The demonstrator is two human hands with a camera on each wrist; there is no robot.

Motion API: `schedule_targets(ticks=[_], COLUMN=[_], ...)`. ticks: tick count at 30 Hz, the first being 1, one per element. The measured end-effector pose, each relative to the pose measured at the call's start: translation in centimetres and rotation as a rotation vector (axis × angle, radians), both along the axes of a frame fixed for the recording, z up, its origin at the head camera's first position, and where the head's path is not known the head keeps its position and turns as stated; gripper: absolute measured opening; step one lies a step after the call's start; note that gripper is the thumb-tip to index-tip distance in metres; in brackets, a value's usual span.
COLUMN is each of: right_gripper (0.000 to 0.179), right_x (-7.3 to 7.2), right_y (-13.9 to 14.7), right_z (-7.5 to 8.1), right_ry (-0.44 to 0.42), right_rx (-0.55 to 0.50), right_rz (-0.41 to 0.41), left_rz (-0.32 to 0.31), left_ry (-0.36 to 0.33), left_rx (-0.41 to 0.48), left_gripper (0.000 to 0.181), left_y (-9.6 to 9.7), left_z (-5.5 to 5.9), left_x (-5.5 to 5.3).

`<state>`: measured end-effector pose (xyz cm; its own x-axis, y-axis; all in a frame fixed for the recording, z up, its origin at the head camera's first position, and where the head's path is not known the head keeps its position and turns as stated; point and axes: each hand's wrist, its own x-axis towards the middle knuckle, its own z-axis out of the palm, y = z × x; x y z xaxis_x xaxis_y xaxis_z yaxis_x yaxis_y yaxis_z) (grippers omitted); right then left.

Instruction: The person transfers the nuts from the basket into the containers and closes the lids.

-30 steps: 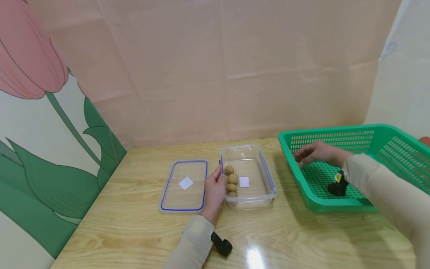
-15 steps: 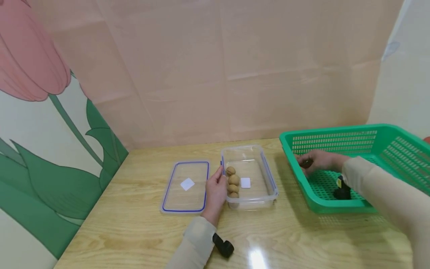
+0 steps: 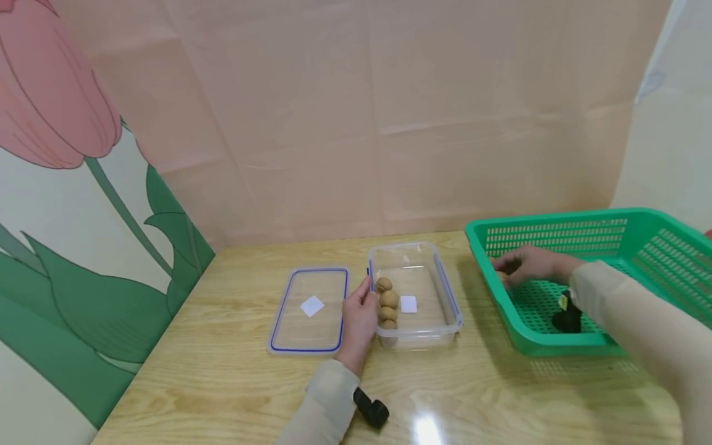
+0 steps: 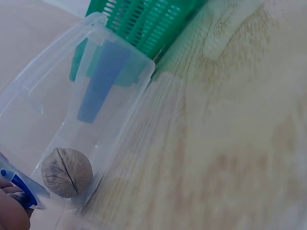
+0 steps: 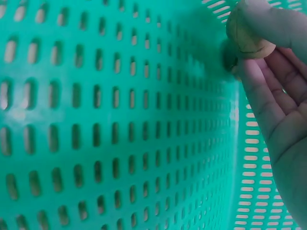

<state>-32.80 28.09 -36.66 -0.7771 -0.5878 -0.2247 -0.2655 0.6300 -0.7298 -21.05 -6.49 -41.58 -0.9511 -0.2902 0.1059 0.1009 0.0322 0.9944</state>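
Observation:
In the head view my left hand (image 3: 358, 315) grips the left side of a clear plastic food box (image 3: 419, 334), fingers by its blue-edged clip (image 4: 24, 189). A row of several walnuts (image 3: 389, 299) lies along that side inside the box; one walnut (image 4: 67, 172) shows through the wall in the left wrist view. My right hand (image 3: 528, 266) reaches into a green plastic basket (image 3: 556, 342), near its left wall. Thumb and fingers pinch a walnut (image 5: 247, 36) there, seen in the right wrist view.
A clear lid (image 3: 289, 334) with a blue seal lies left of the box, a white paper square (image 3: 312, 306) on it. Another white square (image 3: 408, 304) shows at the box's floor. The basket's raised rim (image 3: 483, 272) stands right of the box on the wooden table (image 3: 222, 371).
My right hand, at first reaching down by the basket's left wall, has shifted slightly right and now pinches a walnut. My left hand stays on the box.

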Motion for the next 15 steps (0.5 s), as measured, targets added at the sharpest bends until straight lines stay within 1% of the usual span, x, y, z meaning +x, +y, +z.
schedule_targets(ticks=[5, 10, 15], right_gripper=[0.057, 0.054, 0.05], right_x=[0.1, 0.0, 0.2], right_y=[0.3, 0.5, 0.6], right_z=[0.6, 1.5, 2.2], right_ry=[-0.023, -0.019, -0.01], right_rx=[-0.043, -0.112, -0.181], right_rz=[-0.043, -0.086, -0.095], left_rz=[0.005, 0.005, 0.011], left_ry=[0.001, 0.012, 0.021], left_rx=[-0.028, -0.032, -0.031], left_gripper=[0.043, 0.043, 0.042], left_y=[0.0, 0.0, 0.0], left_z=[0.1, 0.1, 0.0], left_x=[0.1, 0.1, 0.0])
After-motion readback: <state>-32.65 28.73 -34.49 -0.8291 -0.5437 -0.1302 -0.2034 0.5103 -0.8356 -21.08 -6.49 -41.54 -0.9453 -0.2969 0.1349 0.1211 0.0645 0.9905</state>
